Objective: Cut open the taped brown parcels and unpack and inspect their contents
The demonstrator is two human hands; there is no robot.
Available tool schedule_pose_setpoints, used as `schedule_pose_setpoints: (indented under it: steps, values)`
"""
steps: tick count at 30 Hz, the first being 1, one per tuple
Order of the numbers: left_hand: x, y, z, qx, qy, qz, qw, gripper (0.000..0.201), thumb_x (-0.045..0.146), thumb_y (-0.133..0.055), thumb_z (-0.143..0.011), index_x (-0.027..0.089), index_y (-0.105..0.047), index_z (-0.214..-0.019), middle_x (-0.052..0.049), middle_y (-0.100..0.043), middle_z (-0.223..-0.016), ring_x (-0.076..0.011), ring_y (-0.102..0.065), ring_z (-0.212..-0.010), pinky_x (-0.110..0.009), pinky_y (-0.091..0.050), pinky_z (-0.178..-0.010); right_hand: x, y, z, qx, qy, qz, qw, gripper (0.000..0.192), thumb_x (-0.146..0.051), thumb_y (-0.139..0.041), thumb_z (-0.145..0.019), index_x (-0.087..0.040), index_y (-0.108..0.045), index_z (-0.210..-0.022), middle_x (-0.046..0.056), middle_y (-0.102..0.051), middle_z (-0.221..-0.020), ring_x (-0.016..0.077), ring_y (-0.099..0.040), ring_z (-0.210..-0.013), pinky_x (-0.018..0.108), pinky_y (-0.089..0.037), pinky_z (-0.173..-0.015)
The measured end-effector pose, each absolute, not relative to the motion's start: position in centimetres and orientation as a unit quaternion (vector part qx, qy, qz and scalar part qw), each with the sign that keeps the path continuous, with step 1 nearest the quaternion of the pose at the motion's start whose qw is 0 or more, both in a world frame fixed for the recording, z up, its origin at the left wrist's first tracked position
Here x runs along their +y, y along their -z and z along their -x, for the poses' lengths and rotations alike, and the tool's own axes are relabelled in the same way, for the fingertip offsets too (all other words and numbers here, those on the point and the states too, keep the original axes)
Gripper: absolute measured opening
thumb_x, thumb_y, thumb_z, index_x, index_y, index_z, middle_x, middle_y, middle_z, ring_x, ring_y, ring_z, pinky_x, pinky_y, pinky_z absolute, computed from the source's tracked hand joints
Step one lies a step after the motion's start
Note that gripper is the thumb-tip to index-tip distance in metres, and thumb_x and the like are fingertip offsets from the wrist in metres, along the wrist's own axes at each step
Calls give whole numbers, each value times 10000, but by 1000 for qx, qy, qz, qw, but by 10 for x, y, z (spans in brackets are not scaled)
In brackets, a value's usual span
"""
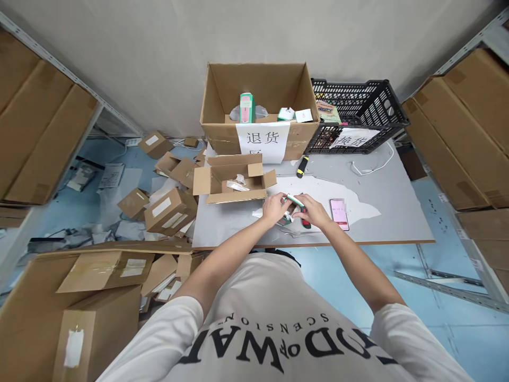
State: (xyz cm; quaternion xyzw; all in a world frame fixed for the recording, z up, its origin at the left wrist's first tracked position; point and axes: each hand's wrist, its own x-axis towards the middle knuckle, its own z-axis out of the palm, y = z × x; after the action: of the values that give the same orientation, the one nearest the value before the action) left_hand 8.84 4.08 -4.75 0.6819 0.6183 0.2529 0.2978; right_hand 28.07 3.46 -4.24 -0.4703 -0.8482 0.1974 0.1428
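Observation:
My left hand [274,209] and my right hand [313,211] are closed on a small green-and-white box [294,200] from either side, above the front middle of the table. White crumpled wrapping shows between the hands, and the fingers partly hide the box. Just by my right hand lies a red-and-black object [306,220], partly covered, its kind unclear. To the right rests a phone [339,214] with a pink screen. An opened cardboard box [234,199] with clear plastic wrapping inside stands beyond my left hand.
A large carton [222,135] with green-and-white boxes and a black plastic crate [358,118] stand along the back. A yellow-and-black box cutter [303,166] lies before them. Cardboard boxes [170,211] are piled on the left; a white cable [371,172] lies at right.

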Motion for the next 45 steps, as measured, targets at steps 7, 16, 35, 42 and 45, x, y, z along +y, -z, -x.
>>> schedule_pose_setpoints:
  steps: [7, 16, 35, 42, 45]
  values:
    - [38, 58, -80, 584, -306, -649, 380, 220, 296, -553, -840, 185, -673, -987, -45, -718, -872, -174, -668, -795, -304, -524, -769, 26, 39, -275, -882, -150, 440, 82, 537, -322, -459, -909, -278, -321, -1426, 102, -423, -1414, 263, -458, -1245, 405, -478, -915]
    - [23, 87, -55, 488, -393, -586, 515, 273, 191, -486, -870, 134, -618, -1102, -118, -691, -1064, -179, -658, -977, -345, -527, -878, 11, 44, -271, -915, -160, 370, 27, 700, -431, -481, -878, -165, -223, -1472, 158, -228, -1524, 347, -234, -1383, 495, -426, -987]
    - [2, 95, -46, 452, -394, -586, 545, 318, 216, -631, -780, 145, -658, -1089, -124, -647, -1099, -207, -644, -971, -352, -569, -793, -3, 70, -259, -884, -160, 430, 88, 574, -392, -488, -887, -298, -332, -1431, 86, -26, -1569, 383, -96, -1408, 607, -322, -1013]
    - [3, 89, -42, 454, -358, -659, 480, 305, 200, -582, -806, 135, -643, -1098, -116, -657, -1058, -185, -651, -931, -320, -561, -786, -1, 74, -244, -843, -165, 499, 111, 494, -365, -571, -825, -226, -517, -1296, 163, -350, -1398, 361, -388, -1223, 521, -404, -952]
    - [7, 73, -27, 449, -321, -755, 355, 283, 235, -545, -839, 160, -647, -1092, -109, -654, -1110, -205, -624, -1016, -366, -515, -896, 4, 74, -241, -841, -158, 504, 118, 477, -353, -599, -797, -226, -551, -1254, 154, -413, -1323, 340, -427, -1151, 503, -418, -931]
